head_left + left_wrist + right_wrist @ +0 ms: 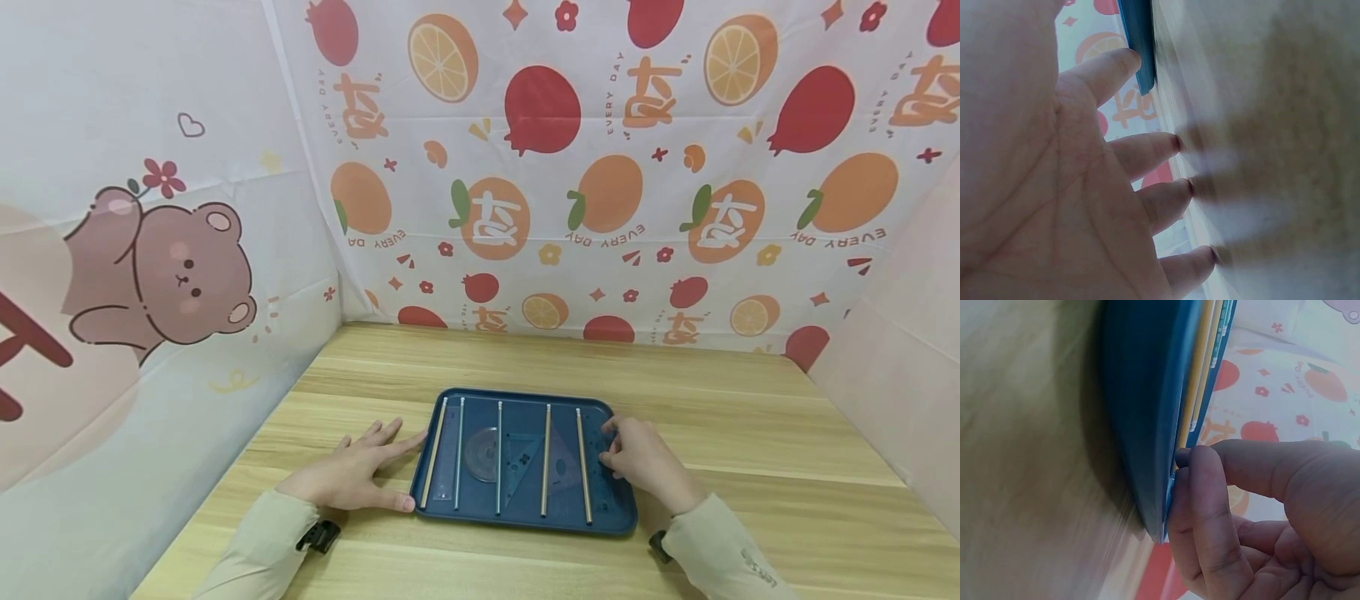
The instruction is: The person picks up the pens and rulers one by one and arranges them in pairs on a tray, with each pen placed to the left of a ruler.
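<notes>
A dark blue tray [525, 523] lies on the table, holding several pencils set upright in a row, gold ones such as this pencil [546, 462] and teal ones such as this pencil [499, 458]. Under and between them lie a clear ruler [446, 467], a round protractor [480, 454] and two set squares, one a blue set square [521, 460]. My left hand [358, 473] spreads its fingers at the tray's left edge, index finger and thumb at the rim. At the right side, my right hand [641, 458] reaches over the rim with curled fingers [1210, 512] and pinches a bluish clear ruler [602, 492].
The wooden table [750, 433] extends around the tray. Behind it hangs a fruit-print cloth [600, 200], and a cloth with a bear [187, 275] covers the left side. A black wrist strap [318, 536] sits at the left cuff.
</notes>
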A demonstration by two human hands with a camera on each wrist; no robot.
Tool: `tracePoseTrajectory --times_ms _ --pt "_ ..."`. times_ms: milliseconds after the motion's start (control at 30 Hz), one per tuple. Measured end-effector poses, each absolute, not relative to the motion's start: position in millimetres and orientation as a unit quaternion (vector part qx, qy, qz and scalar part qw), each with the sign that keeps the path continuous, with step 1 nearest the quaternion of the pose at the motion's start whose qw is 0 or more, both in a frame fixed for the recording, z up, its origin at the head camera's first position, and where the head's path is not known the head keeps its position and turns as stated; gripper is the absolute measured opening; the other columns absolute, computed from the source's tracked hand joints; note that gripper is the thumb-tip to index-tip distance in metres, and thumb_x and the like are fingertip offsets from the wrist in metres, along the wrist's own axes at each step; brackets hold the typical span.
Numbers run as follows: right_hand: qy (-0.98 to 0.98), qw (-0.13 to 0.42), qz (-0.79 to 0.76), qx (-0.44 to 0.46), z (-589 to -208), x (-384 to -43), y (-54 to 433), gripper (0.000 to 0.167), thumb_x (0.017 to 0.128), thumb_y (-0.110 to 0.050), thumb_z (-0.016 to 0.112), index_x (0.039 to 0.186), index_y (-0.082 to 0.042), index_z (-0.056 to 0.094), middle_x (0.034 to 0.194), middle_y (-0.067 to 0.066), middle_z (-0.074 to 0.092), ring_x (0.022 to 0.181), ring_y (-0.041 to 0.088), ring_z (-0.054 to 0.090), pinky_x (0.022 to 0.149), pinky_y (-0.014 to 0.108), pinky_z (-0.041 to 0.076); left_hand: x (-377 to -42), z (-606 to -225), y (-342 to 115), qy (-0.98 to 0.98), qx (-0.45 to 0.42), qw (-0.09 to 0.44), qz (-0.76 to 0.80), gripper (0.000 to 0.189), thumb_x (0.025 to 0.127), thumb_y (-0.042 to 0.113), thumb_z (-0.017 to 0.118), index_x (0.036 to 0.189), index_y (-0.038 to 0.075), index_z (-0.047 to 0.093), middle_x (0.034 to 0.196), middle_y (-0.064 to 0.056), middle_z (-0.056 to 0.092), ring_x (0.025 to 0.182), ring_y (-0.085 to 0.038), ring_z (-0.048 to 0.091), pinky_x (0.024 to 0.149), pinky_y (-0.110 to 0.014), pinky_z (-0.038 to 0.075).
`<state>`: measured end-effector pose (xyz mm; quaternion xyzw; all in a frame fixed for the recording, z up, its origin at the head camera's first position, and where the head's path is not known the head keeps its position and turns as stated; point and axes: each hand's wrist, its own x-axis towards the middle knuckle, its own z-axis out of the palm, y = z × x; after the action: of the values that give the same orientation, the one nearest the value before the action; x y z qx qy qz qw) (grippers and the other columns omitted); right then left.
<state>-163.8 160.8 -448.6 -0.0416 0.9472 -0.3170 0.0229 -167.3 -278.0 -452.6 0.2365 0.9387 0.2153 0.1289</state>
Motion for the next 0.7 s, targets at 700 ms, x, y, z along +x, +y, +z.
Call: tracePoseTrajectory --times_ms 700 --pt "0.950 -0.025 -0.300 -0.084 -453.2 -168.1 178.4 0.031 0.097 -0.010 0.076 0.126 0.002 0.071 0.069 -0.001 0.058 0.056 0.012 0.052 0.051 0.023 0.041 -164.4 -454.0 -277.4 0.939 0.230 0.142 0.215 0.101 0.084 0.069 0.081 0.168 0.031 0.038 0.177 -0.028 0.022 0.162 -0.059 0.012 0.117 -0.090 0.009"
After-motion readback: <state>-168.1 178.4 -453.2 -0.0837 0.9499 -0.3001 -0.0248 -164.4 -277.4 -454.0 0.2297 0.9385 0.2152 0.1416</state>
